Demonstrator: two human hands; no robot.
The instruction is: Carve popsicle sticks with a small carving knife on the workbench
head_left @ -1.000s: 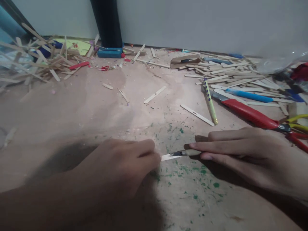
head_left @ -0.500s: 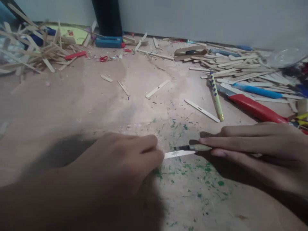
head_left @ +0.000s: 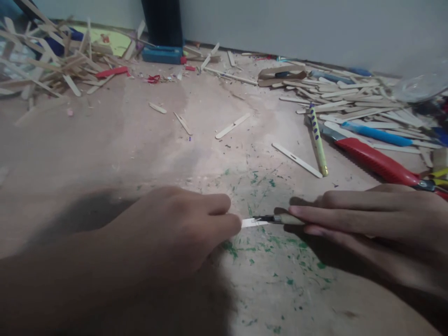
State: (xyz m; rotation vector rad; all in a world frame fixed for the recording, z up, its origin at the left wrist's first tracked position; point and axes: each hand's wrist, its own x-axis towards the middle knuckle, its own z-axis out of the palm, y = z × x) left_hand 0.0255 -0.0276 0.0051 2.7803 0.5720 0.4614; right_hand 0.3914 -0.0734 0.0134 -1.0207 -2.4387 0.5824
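Observation:
Pinched in my left hand (head_left: 196, 224) is a pale popsicle stick (head_left: 249, 223), held low over the tabletop; most of it is hidden by my fingers. My right hand (head_left: 364, 224) is closed around the light handle of a craft knife (head_left: 287, 219). The knife's dark metal tip points left and lies over the stick, just right of my left fingertips. Above them on the table lie a popsicle stick with a small slot (head_left: 297, 160) and a similar notched stick (head_left: 233, 126).
A red-handled cutter (head_left: 378, 161) and a yellow pencil with purple dots (head_left: 318, 140) lie at the right. Behind them is a pile of popsicle sticks (head_left: 350, 100) with a blue pen (head_left: 376, 134). A heap of sticks (head_left: 70, 65) fills the back left, near a blue box (head_left: 163, 55).
The knife tip has come down from beside the stick's upper edge onto its face, covering its right part. My hands stay nearly in place; the view has shifted slightly.

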